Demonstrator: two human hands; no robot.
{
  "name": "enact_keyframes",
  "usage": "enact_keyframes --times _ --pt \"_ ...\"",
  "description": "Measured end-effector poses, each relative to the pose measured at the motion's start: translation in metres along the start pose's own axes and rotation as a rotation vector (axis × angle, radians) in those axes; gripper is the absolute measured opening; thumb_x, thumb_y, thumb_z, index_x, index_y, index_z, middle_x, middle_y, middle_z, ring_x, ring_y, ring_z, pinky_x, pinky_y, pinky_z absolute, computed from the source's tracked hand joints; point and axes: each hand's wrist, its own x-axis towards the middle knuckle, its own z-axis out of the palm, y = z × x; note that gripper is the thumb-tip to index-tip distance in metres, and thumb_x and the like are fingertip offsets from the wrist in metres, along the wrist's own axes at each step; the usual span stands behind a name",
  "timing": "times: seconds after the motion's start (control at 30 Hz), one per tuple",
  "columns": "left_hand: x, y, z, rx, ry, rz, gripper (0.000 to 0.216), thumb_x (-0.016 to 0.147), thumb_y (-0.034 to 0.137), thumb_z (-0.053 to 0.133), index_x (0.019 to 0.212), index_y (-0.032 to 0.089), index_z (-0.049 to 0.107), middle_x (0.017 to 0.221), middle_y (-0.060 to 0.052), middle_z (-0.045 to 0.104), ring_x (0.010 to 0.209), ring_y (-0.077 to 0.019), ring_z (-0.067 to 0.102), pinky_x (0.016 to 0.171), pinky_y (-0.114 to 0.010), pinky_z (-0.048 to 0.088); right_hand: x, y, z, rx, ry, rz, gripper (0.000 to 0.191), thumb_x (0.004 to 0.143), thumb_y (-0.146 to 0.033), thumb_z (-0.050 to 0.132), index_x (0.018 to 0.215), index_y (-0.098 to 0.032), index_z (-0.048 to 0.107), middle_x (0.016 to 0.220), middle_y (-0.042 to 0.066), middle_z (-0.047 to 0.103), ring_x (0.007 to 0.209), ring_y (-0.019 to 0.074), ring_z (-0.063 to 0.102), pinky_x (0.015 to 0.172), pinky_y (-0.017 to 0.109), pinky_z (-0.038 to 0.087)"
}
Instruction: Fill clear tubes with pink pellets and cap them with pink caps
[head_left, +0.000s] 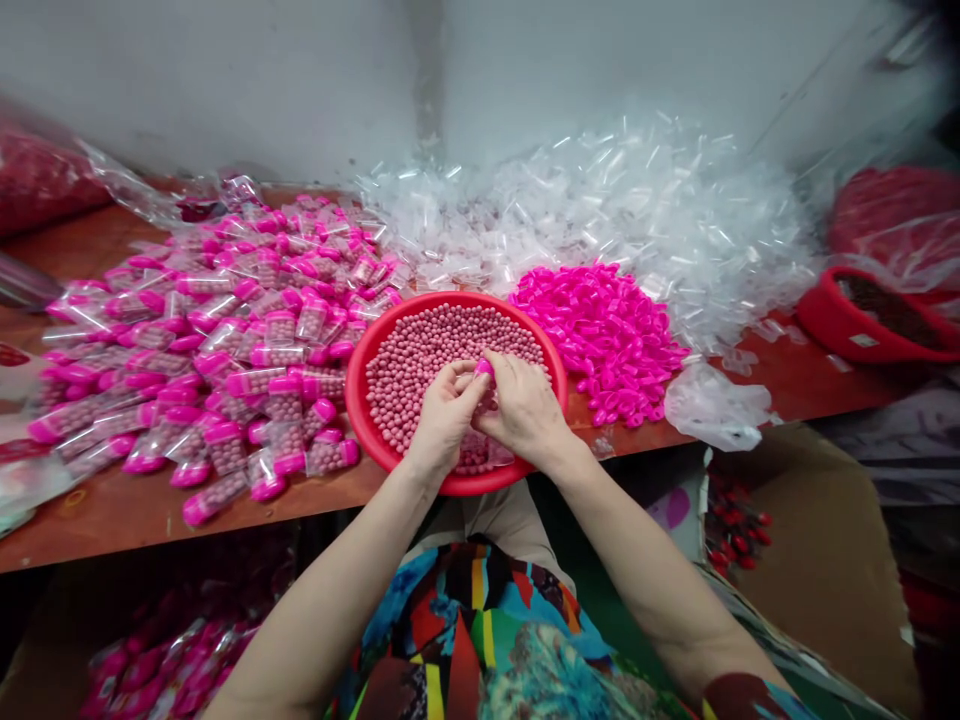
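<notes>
Over a red bowl [360, 400] of small pink beads [420, 350], my two hands meet with their fingers bent inward. My left hand [444, 412] and my right hand [523, 405] both close round one small clear container, mostly hidden by the fingers. Its bright pink cap [484, 368] shows between the fingertips. Whether the cap is fully seated I cannot tell. Left of the bowl lies a heap of filled containers [281, 330] with pink caps. Loose pink caps [600, 340] are piled at its right.
Clear empty containers [637, 210] are heaped along the wall behind. A red pot [862, 320] with dark contents stands at the right, near a crumpled plastic bag [716, 405]. Below the wooden table [322, 497] are an open cardboard box [817, 540] and more pink-capped items [165, 660].
</notes>
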Motion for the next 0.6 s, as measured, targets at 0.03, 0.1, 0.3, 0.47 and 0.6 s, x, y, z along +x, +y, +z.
enact_keyframes --times 0.03,0.1,0.3,0.47,0.6 --pt "0.0 -0.001 0.0 0.008 0.005 0.007 0.04 0.072 0.034 0.081 0.1 0.015 0.059 0.077 0.001 0.069 0.071 -0.0095 0.064 0.07 -0.02 0.049 0.002 0.0 0.003 0.026 0.021 -0.014 0.057 0.079 -0.028 0.064 0.131 -0.01 0.05 0.117 0.021 0.064 0.107 0.0343 0.06 0.091 0.049 0.048" --pt "0.0 -0.001 -0.001 0.036 0.006 0.028 0.039 0.074 0.034 0.08 0.1 0.015 0.059 0.076 0.001 0.069 0.068 -0.0096 0.063 0.068 -0.02 0.049 0.005 0.001 0.006 0.087 0.076 -0.04 0.051 0.079 -0.028 0.063 0.127 -0.014 0.051 0.111 0.016 0.065 0.103 0.0311 0.061 0.087 0.044 0.05" --pt "-0.003 -0.001 0.004 0.124 0.028 0.084 0.033 0.077 0.034 0.075 0.101 0.016 0.062 0.082 -0.001 0.07 0.065 -0.0095 0.062 0.061 -0.02 0.047 -0.001 0.003 0.011 -0.047 0.182 -0.111 0.05 0.082 -0.028 0.06 0.128 -0.01 0.049 0.106 0.018 0.065 0.097 0.0316 0.06 0.084 0.045 0.046" --pt "-0.009 0.001 0.009 0.145 0.051 0.014 0.03 0.077 0.033 0.075 0.097 0.014 0.063 0.074 -0.001 0.068 0.063 -0.0104 0.06 0.059 -0.02 0.046 -0.003 -0.001 0.017 -0.033 0.078 -0.042 0.051 0.085 -0.03 0.06 0.129 -0.008 0.05 0.108 0.02 0.065 0.098 0.0331 0.06 0.085 0.047 0.046" --pt "0.013 0.043 -0.023 0.295 0.062 0.131 0.03 0.078 0.036 0.073 0.099 0.015 0.065 0.082 -0.003 0.068 0.065 -0.0119 0.059 0.063 -0.025 0.049 0.012 0.017 0.003 0.19 -0.066 -0.047 0.074 0.083 -0.04 0.068 0.145 -0.017 0.037 0.137 0.019 0.056 0.118 0.0328 0.057 0.095 0.049 0.046"
